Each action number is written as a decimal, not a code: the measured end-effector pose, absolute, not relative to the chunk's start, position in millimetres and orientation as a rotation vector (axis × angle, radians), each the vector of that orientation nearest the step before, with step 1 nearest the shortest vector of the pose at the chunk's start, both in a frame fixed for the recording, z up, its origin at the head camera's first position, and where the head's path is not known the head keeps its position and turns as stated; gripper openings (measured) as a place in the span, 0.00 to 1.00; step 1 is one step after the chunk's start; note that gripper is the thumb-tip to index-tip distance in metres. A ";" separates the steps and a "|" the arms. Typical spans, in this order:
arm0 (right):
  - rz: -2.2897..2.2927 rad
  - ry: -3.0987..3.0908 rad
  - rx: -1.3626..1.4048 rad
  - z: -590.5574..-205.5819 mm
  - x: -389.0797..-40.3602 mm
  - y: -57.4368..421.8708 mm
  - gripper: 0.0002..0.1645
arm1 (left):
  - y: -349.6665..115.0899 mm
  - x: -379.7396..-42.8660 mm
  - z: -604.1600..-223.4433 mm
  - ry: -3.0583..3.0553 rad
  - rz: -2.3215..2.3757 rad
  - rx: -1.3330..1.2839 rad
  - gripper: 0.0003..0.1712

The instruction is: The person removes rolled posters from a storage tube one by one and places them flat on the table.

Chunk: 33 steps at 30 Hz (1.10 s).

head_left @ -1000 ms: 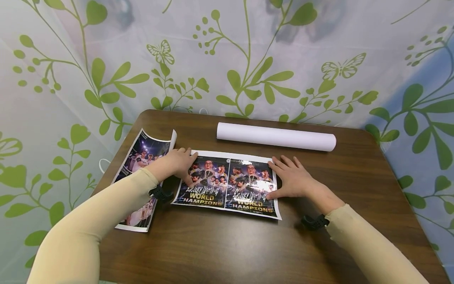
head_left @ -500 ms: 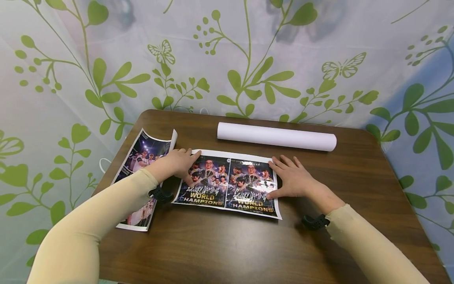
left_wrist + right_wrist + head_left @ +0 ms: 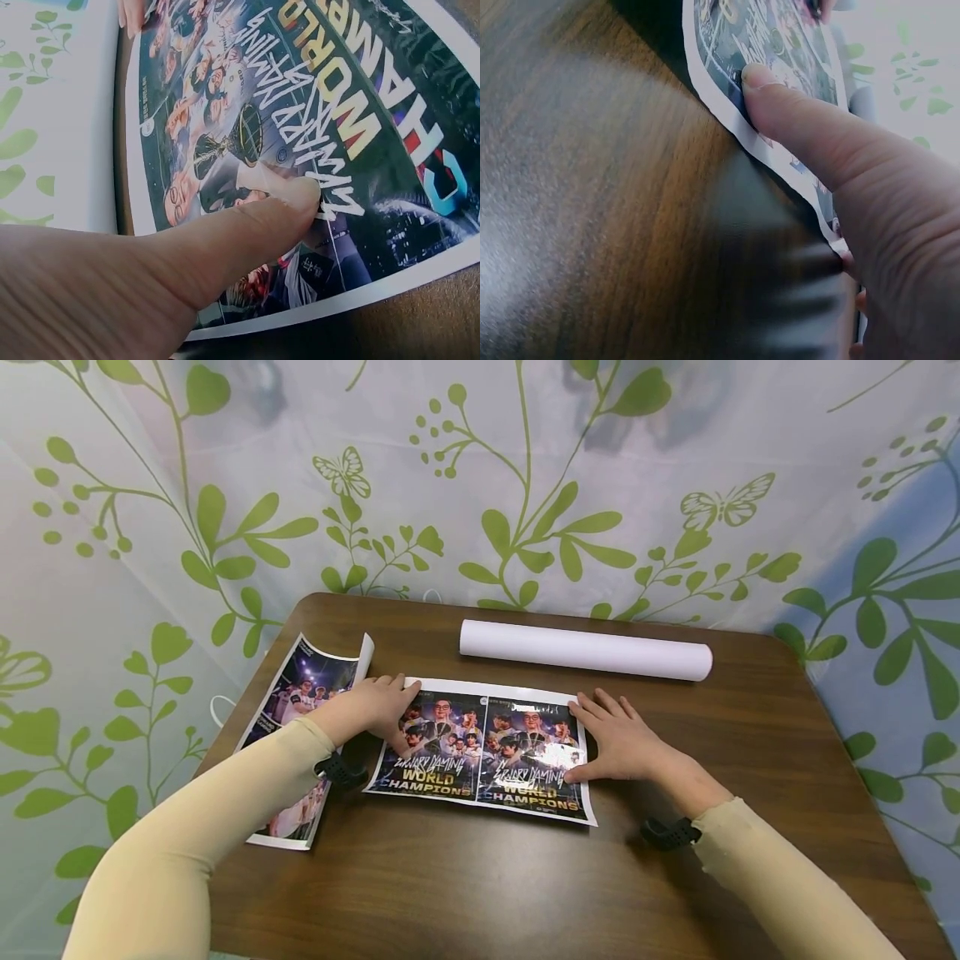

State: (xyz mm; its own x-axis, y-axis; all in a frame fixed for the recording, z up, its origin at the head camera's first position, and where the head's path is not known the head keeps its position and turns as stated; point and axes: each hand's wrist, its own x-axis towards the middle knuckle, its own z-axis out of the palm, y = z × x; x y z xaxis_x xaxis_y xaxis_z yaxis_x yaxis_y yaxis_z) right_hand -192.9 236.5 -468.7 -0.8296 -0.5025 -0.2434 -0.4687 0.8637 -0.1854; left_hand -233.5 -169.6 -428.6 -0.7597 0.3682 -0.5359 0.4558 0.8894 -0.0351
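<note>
A glossy poster sheet (image 3: 480, 747), printed with two matching "World Champions" pictures side by side, lies on the wooden table. My left hand (image 3: 378, 706) rests on its left end, and in the left wrist view the thumb (image 3: 262, 221) presses on the print. At the right end, my right hand (image 3: 618, 739) rests with fingers spread along the edge. The right wrist view has that thumb (image 3: 802, 120) on the print, beside a wavy white border. A second poster (image 3: 296, 693), its right edge curled up, lies to the left, partly behind my left forearm.
Behind the poster, a white paper roll (image 3: 585, 650) lies lengthwise near the back edge of the wooden table (image 3: 510, 877). A pale curtain (image 3: 420, 527) with green leaves and butterflies hangs behind the table and along its sides.
</note>
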 end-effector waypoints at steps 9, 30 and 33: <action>-0.246 2.775 -0.747 -463.7 -188.9 236.8 0.75 | -169.0 -222.6 -423.7 2.602 -0.212 0.688 0.69; -0.317 2.915 -0.760 -433.7 -184.5 260.6 0.53 | -179.5 -218.3 -390.0 2.705 0.071 0.884 0.53; -0.348 2.974 -0.720 -425.2 -191.3 270.1 0.51 | -179.7 -224.8 -373.1 2.699 0.172 0.859 0.52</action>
State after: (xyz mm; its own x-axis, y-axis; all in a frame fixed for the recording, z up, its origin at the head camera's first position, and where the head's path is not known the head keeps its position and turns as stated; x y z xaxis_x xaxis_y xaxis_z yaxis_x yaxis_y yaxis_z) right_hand -191.3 270.1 -425.2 -0.8888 -0.4582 -0.0073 -0.4441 0.8653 -0.2326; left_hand -224.8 -179.7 -373.1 -0.7754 0.5805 -0.2485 0.5442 0.8139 0.2034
